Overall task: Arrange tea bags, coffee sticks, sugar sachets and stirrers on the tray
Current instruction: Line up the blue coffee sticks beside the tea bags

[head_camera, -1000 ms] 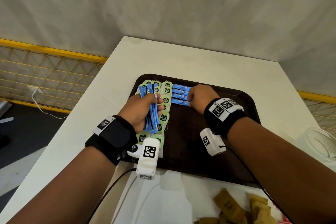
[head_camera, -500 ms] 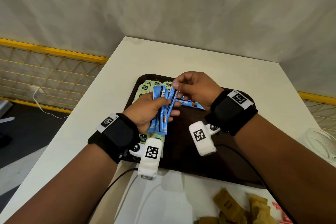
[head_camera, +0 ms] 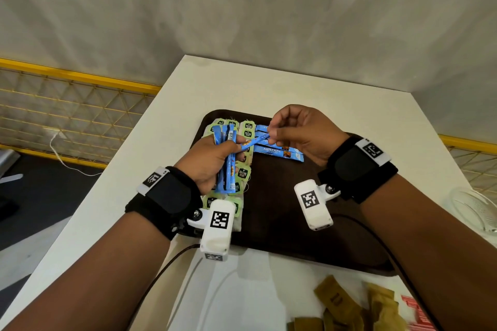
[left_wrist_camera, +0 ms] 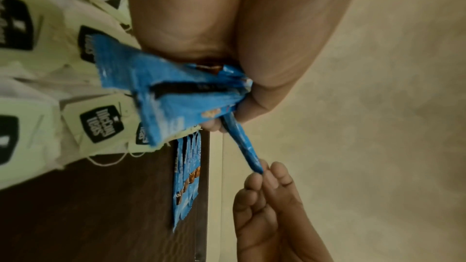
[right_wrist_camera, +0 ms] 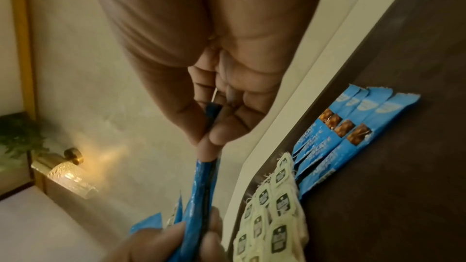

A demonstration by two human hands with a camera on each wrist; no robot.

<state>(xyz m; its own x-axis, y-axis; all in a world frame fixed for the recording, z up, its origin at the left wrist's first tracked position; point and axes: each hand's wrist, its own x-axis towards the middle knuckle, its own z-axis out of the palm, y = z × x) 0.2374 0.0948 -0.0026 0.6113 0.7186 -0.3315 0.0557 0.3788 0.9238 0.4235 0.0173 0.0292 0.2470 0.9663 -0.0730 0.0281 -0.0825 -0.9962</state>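
My left hand (head_camera: 212, 158) grips a bundle of blue coffee sticks (head_camera: 227, 164) above the left side of the dark brown tray (head_camera: 309, 223). My right hand (head_camera: 293, 131) pinches the far end of one blue coffee stick (head_camera: 252, 143) that still runs into the bundle; the same pinched coffee stick (right_wrist_camera: 201, 186) shows in the right wrist view. Several coffee sticks (head_camera: 277, 149) lie side by side on the tray's far middle. Pale green tea bags (head_camera: 242, 172) lie in rows along the tray's left edge, partly hidden by my left hand.
Brown sachets (head_camera: 347, 306) lie on the white table (head_camera: 242, 83) near its front edge, with a red packet (head_camera: 414, 312) beside them. A clear glass dish (head_camera: 476, 209) stands at the right edge. A yellow mesh railing (head_camera: 67, 105) runs left of the table.
My right hand left the row of laid sticks, rose to the bundle and took one stick by its end. It now draws that stick out to the right.
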